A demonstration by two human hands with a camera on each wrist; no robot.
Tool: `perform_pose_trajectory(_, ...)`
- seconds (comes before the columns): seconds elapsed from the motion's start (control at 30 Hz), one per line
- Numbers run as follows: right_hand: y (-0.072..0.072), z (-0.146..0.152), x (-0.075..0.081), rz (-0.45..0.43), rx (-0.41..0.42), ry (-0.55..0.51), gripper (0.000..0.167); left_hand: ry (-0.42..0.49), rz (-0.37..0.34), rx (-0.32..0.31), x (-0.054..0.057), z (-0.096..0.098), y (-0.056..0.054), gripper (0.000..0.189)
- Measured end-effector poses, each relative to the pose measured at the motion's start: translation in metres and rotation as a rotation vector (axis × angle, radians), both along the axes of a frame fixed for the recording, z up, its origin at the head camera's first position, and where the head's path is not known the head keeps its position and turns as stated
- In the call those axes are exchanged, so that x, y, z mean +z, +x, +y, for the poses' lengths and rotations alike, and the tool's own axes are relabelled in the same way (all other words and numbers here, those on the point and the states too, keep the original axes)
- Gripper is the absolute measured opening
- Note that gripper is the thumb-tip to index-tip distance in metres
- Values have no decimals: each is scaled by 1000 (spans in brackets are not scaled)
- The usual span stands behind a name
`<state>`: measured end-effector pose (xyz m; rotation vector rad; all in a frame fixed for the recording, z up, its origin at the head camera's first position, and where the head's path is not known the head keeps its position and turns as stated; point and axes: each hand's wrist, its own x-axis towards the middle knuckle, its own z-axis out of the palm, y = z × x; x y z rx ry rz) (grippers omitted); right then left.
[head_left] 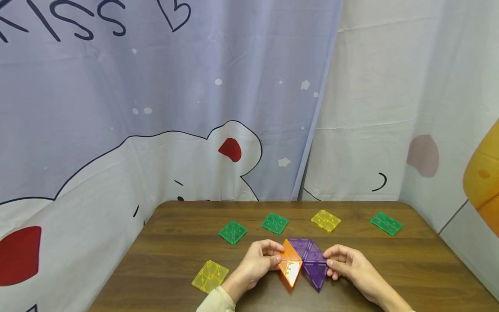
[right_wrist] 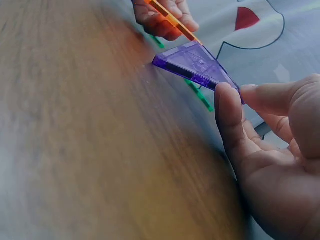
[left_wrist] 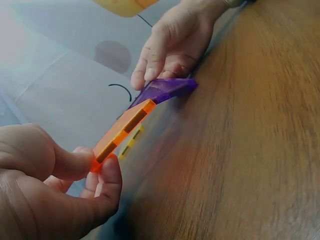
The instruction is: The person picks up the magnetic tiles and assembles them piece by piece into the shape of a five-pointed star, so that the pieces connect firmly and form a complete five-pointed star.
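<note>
Orange triangular magnetic tiles [head_left: 289, 252] and purple triangular magnetic tiles [head_left: 312, 251] meet edge to edge in one piece above the front of the table. My left hand [head_left: 255, 262] pinches the outer left corner of the orange part between thumb and fingers. On the other side, the thumb and forefinger of my right hand [head_left: 352, 268] pinch the outer right corner of the purple part. In the left wrist view the orange tile [left_wrist: 125, 130] is seen edge-on, tilted over the wood. The right wrist view shows a purple triangle [right_wrist: 195, 62] slanting toward the tabletop.
Behind the hands on the wooden table [head_left: 175, 242] lie green tiles [head_left: 233, 232], [head_left: 275, 223] and a yellow tile [head_left: 326, 220]. Another green tile [head_left: 386, 223] is at the back right, and a yellow square tile [head_left: 210, 276] sits left of my left hand. A printed curtain [head_left: 175, 95] hangs behind.
</note>
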<state>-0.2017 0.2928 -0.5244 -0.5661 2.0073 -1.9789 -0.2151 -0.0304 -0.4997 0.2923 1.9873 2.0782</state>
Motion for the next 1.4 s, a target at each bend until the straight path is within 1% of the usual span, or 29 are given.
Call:
perform_pose_trajectory(0.17, 1, 2, -1, -68, 124, -125, 31, 67, -71, -26, -2, 0, 1, 24)
perform_pose_trajectory(0.27, 1, 1, -1, -89, 167, -147, 32, 82, -96, -39, -3, 1, 1, 26)
perform_pose_trajectory(0.33, 1, 0, -1, -90, 167, -128, 33, 93, -101, -49, -3, 2, 2, 27)
perform_pose_trajectory(0.47, 1, -8, -1, -73, 123, -68, 37, 111, -112, -63, -4, 5, 2, 35)
perform_pose_trajectory(0.57, 2, -13, -1, -52, 92, -30, 42, 85, -101, -66, -4, 7, 3, 46)
perform_pose_trajectory(0.67, 3, -15, 0, -34, 75, 1, 43, -1, -47, -70, -2, 6, 4, 63)
perform_pose_trajectory(0.77, 3, -15, 1, -24, 78, 15, 42, -121, 32, -77, 0, 4, 5, 78)
perform_pose_trajectory(0.83, 4, -15, 1, -25, 83, 20, 41, -212, 89, -77, 1, 3, 5, 84)
perform_pose_trajectory(0.9, 4, -15, 1, -28, 84, 33, 41, -308, 152, -75, 1, 4, 5, 86)
perform_pose_trajectory(0.97, 5, -16, 1, -32, 67, 59, 42, -410, 223, -67, 0, 4, 5, 87)
perform_pose_trajectory(1.03, 6, -17, 1, -20, 42, 105, 43, -510, 304, -56, 0, 4, 6, 88)
perform_pose_trajectory(1.1, 7, -19, 1, 4, 21, 144, 45, -584, 369, -53, 0, 4, 6, 88)
perform_pose_trajectory(1.17, 7, -20, 1, 54, 12, 172, 48, -648, 419, -53, 0, 3, 5, 87)
perform_pose_trajectory(1.23, 7, -21, 1, 123, 16, 190, 50, -693, 451, -61, 0, 2, 5, 85)
perform_pose_trajectory(1.3, 8, -22, 0, 203, 10, 212, 52, -722, 469, -73, -1, 1, 5, 87)
perform_pose_trajectory(1.4, 9, -23, 0, 330, -37, 294, 53, -743, 485, -92, -1, 1, 4, 95)
